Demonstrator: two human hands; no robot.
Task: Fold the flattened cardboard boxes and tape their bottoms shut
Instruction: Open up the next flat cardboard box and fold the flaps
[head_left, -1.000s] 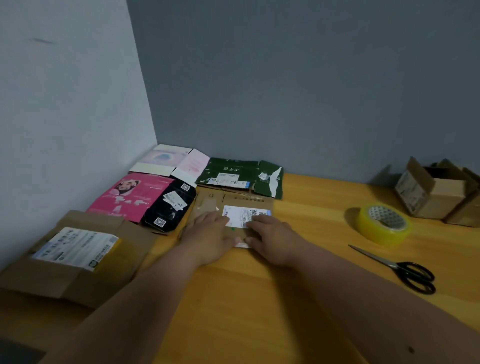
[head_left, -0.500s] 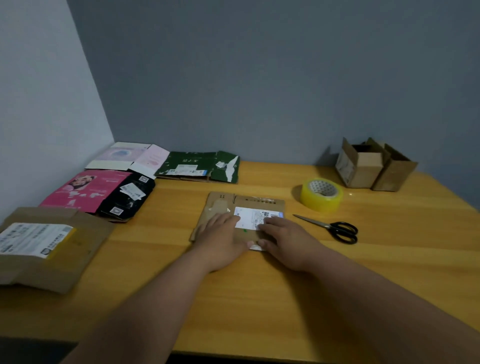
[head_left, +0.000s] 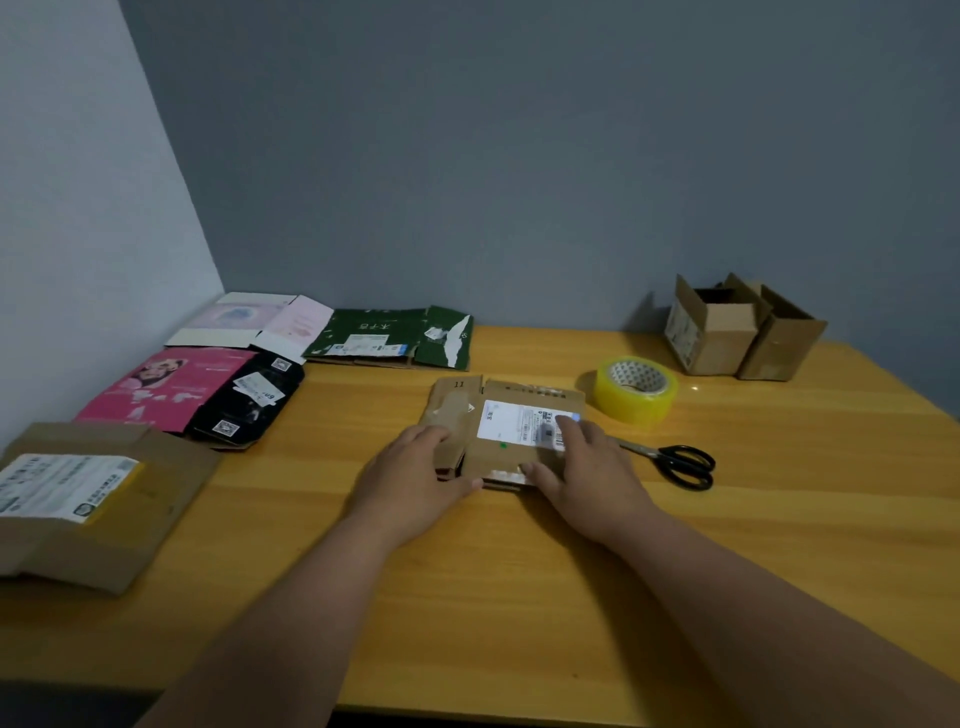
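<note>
- Two bare forearms reach forward over the wooden table (head_left: 467, 597) from the near edge.
- The left hand (head_left: 415, 475) lies on the near left part of a small flattened brown box (head_left: 511, 431), fingers curled over its left flap and thumb at the near edge, gripping it.
- The right hand (head_left: 587, 467) lies on the box's right side, fingers laid fairly straight over the white shipping label (head_left: 519, 422), thumb at the near edge; whether it presses or only rests there cannot be told.
- The box sits near the middle of the table, its near edge slightly raised off the surface.
- At the near left, a larger flattened brown carton (head_left: 104, 499) with a white label lies at the table's edge.
- Just right of the right hand lie black-handled scissors (head_left: 675, 462), blades pointing towards the box.
- Beyond them, beside the box's far right corner, stands a roll of yellowish tape (head_left: 636, 389).
- Further left lie a flattened pink and black box (head_left: 197, 389), then a pale pink box (head_left: 254, 325) and a green box (head_left: 400, 338) against the wall.
- At the far right, two small assembled brown boxes (head_left: 743, 332) stand side by side with top flaps open.
</note>
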